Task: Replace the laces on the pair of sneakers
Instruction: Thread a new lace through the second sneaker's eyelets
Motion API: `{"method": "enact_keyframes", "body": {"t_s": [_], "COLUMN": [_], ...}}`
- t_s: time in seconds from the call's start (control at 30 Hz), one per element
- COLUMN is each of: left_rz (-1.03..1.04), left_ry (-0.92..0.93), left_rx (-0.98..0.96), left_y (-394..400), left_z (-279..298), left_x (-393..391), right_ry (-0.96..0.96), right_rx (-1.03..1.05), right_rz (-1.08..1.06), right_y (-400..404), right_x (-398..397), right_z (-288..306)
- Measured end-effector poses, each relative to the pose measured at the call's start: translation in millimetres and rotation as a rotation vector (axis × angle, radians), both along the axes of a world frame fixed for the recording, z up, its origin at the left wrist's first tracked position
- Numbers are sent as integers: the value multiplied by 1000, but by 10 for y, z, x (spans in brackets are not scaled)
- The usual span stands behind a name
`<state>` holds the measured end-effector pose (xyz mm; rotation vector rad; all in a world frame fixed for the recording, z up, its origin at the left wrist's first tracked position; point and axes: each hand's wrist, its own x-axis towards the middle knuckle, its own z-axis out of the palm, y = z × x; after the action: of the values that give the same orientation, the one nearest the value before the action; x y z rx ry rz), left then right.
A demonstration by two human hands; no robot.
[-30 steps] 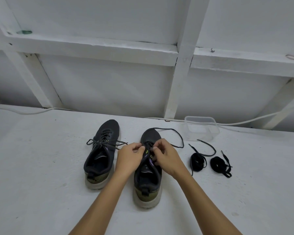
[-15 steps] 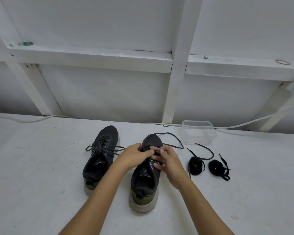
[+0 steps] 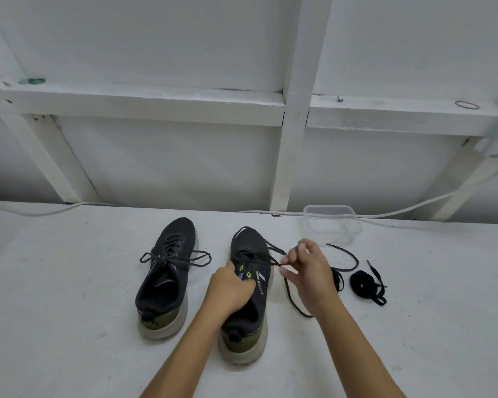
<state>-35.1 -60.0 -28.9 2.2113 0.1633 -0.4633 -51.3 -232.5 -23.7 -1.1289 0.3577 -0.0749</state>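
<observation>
Two dark sneakers with olive heels stand side by side on the white floor. The left sneaker (image 3: 164, 280) keeps its lace tied in a bow. My left hand (image 3: 230, 288) grips the tongue area of the right sneaker (image 3: 249, 297). My right hand (image 3: 306, 268) pinches the old lace (image 3: 266, 259) of that sneaker, drawn out to the right of the eyelets, its loose end trailing on the floor. Two bundled black laces lie to the right, one (image 3: 364, 284) in plain view, the other (image 3: 338, 278) mostly behind my right hand.
A clear plastic container (image 3: 332, 225) sits by the wall behind the laces. A white cable (image 3: 408, 208) runs along the base of the white framed wall. A rubber band (image 3: 467, 104) lies on the ledge.
My right hand has moved away to the right, pulling the lace out of the right sneaker's eyelets. My left hand has shifted down onto the sneaker's tongue.
</observation>
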Motion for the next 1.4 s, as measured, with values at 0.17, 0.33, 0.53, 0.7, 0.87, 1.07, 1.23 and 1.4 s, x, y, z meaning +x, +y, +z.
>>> {"method": "enact_keyframes", "body": {"t_s": [0.17,0.33,0.53,0.7,0.87,1.07,1.23,1.4], "left_rz": [-13,-6,27,26,205,185,255,109], "left_ry": [-14,-25,5,-3,-2,-39,22,31], "left_rx": [-11,-34,-251,-453,-518,-559,-300,-113], "left_y": [-11,22,93,113,155,214,114,19], "left_z": [-9,-5,57,49,-79,-58,8,54], "left_x": [-5,-27,22,101,85,142,58,-24], "right_ry": [208,204,117,193,165,204,87,12], "right_rx": [-774,-1213,-944,-729,-612,-488,-527,-488], "right_rz": [320,760,431,334,308,287,301,372], "right_y": [-305,-169,-58,36,116,176,176,176], "right_x": [-63,-34,87,159,216,218,161,129], "right_z": [123,111,137,116,88,41,105,193]}}
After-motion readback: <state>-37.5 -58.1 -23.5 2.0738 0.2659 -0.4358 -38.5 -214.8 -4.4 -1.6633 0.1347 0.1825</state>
